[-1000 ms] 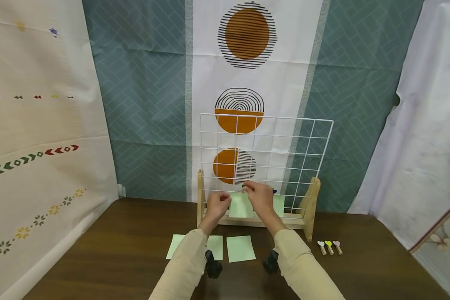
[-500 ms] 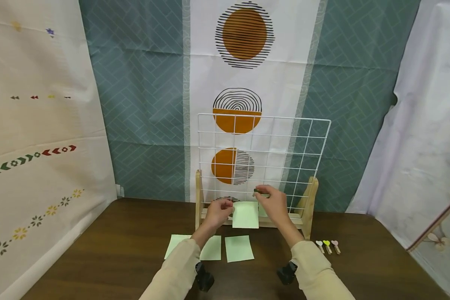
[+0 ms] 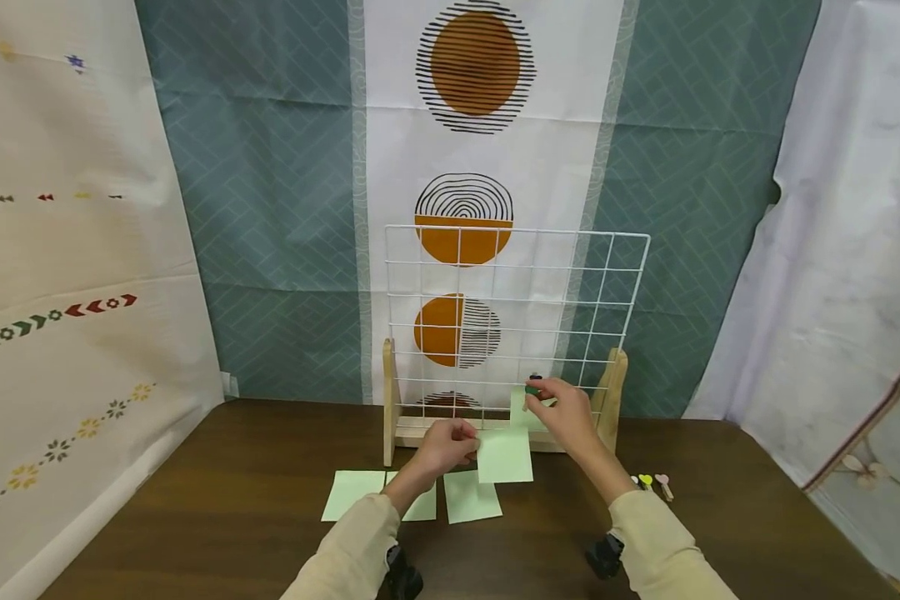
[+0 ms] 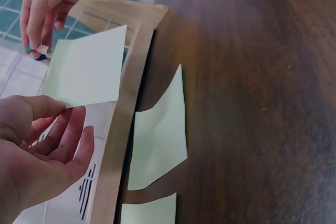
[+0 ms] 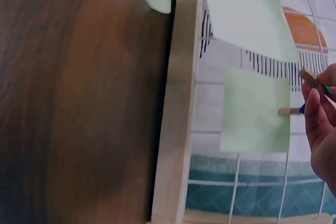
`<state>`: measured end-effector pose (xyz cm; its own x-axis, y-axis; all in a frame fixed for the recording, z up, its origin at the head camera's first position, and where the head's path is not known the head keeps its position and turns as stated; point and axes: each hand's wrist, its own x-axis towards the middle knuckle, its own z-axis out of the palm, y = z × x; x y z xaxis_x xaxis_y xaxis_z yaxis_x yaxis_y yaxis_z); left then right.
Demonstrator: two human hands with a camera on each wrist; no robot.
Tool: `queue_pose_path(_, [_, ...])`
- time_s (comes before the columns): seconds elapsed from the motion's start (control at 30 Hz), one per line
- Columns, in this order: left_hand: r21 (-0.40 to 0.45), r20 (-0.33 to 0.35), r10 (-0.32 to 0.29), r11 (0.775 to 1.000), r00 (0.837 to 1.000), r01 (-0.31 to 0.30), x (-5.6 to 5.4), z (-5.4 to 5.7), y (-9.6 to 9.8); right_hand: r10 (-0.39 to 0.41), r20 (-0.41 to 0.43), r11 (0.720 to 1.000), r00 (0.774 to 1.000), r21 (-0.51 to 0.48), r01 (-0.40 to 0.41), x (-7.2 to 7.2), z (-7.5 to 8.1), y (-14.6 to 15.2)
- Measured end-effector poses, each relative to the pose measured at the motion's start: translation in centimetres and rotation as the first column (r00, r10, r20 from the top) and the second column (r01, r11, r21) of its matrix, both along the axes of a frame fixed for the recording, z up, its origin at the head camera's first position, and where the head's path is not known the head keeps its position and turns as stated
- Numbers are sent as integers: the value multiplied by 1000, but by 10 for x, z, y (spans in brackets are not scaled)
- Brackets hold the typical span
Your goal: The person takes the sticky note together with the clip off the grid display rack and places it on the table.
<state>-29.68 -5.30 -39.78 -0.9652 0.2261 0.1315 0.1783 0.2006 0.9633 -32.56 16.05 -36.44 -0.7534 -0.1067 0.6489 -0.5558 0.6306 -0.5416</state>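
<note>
"What has the left grip (image 3: 447,444) got?"

"A green note (image 3: 505,456), pinched by its edge between thumb and fingers, in front of the rack (image 3: 388,400)."

"And the right grip (image 3: 566,412)?"

"It pinches a green clip (image 5: 310,77), near another note (image 5: 252,119) that a blue clip (image 5: 286,112) holds at the rack. Three more notes (image 3: 471,497) lie on the tabletop (image 3: 270,467)."

Matt paper notes (image 3: 505,456), smooth wooden table (image 3: 232,500)

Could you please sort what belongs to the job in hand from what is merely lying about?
Seemingly the job:
- held green sheet
- clipped sheet
- three tabletop sheets
- green clothespin
- blue clothespin
- heart clothespins
- white wire grid

Apparently background:
- geometric backdrop
- left patterned cloth
- right whitish cloth
</note>
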Motion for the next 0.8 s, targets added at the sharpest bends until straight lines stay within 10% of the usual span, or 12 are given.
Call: queue_pose_path(0.8, [-8, -36, -28, 1000, 999, 28, 7, -27, 35, -5, 261, 987, 965, 156, -37, 26, -15, 93])
